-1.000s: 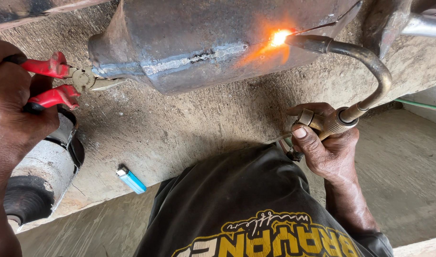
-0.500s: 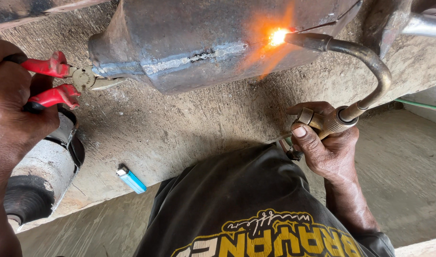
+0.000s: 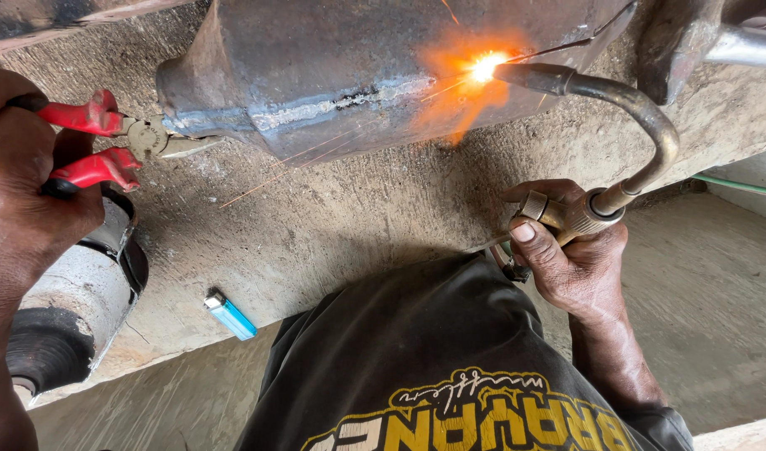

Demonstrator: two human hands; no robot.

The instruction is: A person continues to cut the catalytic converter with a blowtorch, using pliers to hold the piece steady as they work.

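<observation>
My left hand [image 3: 20, 200] grips red-handled pliers [image 3: 116, 146] whose jaws clamp the left end of a dark metal piece [image 3: 333, 67] lying on a concrete bench [image 3: 333, 225]. A rough weld seam [image 3: 341, 104] runs along the piece. My right hand [image 3: 567, 250] holds the brass handle of a gas torch [image 3: 625, 117] with a curved neck. Its tip points at the right part of the seam, where a bright orange flame [image 3: 483, 67] glows and sparks fly to the left.
A blue lighter [image 3: 230, 316] lies near the bench's front edge. A grey metal cylinder [image 3: 74, 309] sits at the left under my left hand. A green hose [image 3: 734, 185] runs at the right. My dark shirt [image 3: 433, 367] fills the bottom middle.
The torch flame has stayed on the right end of the seam, glowing wider, and thin sparks now streak leftward across the bench. Both hands have held their places.
</observation>
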